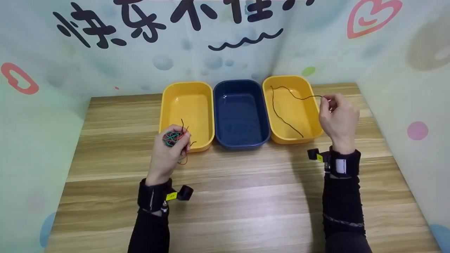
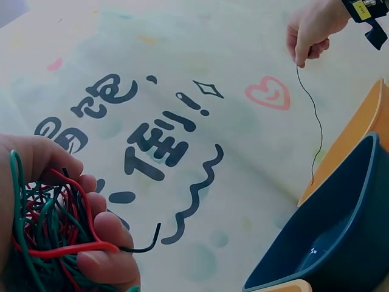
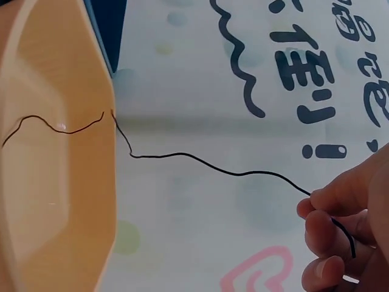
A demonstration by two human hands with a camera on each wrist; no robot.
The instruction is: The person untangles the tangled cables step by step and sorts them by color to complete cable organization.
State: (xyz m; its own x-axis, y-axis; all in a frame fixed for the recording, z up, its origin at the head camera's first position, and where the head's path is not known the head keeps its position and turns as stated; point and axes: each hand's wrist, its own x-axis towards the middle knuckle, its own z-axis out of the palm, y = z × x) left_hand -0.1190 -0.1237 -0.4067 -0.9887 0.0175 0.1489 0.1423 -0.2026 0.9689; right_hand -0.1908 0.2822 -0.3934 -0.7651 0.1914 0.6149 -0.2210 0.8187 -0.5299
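My left hand [image 1: 163,156] holds a tangled bundle of red, green and black wires [image 2: 51,225] over the front of the left yellow bin [image 1: 188,102]. A few loose wire ends stick out past its fingers in the head view. Raised beside the right yellow bin [image 1: 293,123], my right hand [image 1: 340,119] pinches one end of a thin black wire [image 3: 237,174] between thumb and fingers. From there the wire runs left, bends sharply and trails down over the right bin. Whether its far end touches the bin's floor is hard to tell.
Between the yellow bins stands a dark blue bin [image 1: 242,112], its sides close against both. All three sit along the back of a wood-grain table [image 1: 246,196]. A printed backdrop [image 1: 197,59] rises right behind them and continues along both sides.
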